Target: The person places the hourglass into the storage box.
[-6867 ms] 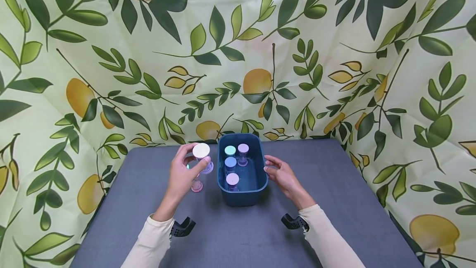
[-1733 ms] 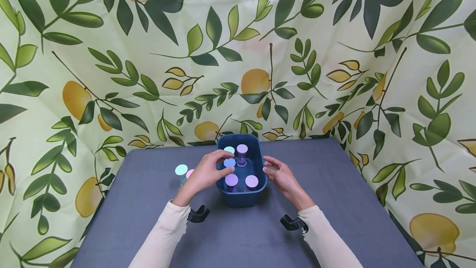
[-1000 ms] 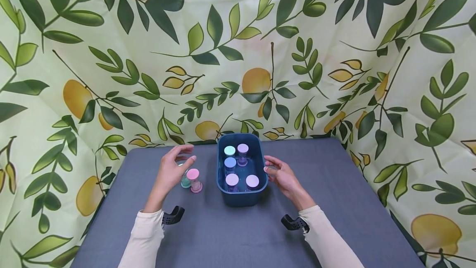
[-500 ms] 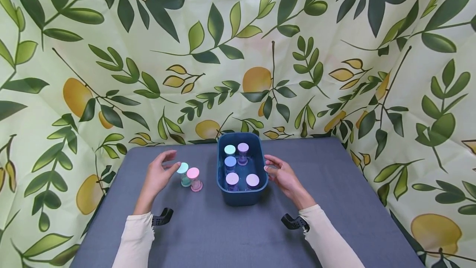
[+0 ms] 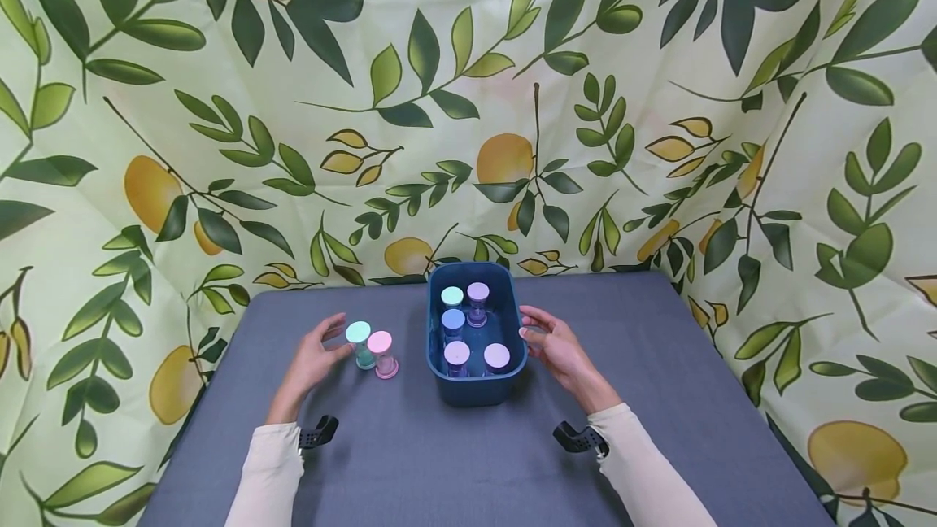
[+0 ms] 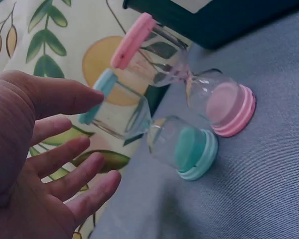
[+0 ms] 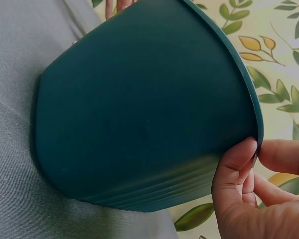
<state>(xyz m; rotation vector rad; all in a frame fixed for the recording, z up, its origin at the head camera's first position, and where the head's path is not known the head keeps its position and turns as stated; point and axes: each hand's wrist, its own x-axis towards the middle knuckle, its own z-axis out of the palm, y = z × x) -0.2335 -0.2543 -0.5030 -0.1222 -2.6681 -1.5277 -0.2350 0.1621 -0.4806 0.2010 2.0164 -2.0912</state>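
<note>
A dark blue bin (image 5: 477,387) stands mid-table and holds several upright sand timers with pastel caps. Left of it stand a teal sand timer (image 5: 359,342) and a pink one (image 5: 381,352), side by side. My left hand (image 5: 329,340) is spread beside the teal timer (image 6: 154,134); in the left wrist view its thumb tip touches the teal top cap and the other fingers hang loose. My right hand (image 5: 530,330) holds the bin's right side, and its thumb (image 7: 236,167) and a finger pinch the rim of the bin (image 7: 139,114).
The grey table (image 5: 454,470) is backed and flanked by a leaf-and-lemon printed cloth (image 5: 468,104) that rises close behind the bin. Black wrist mounts (image 5: 318,432) sit under both cream sleeves.
My left hand left the bin after a lilac timer appeared at its front right, swung left, and has now come down beside the teal timer. The right hand has stayed on the bin.
</note>
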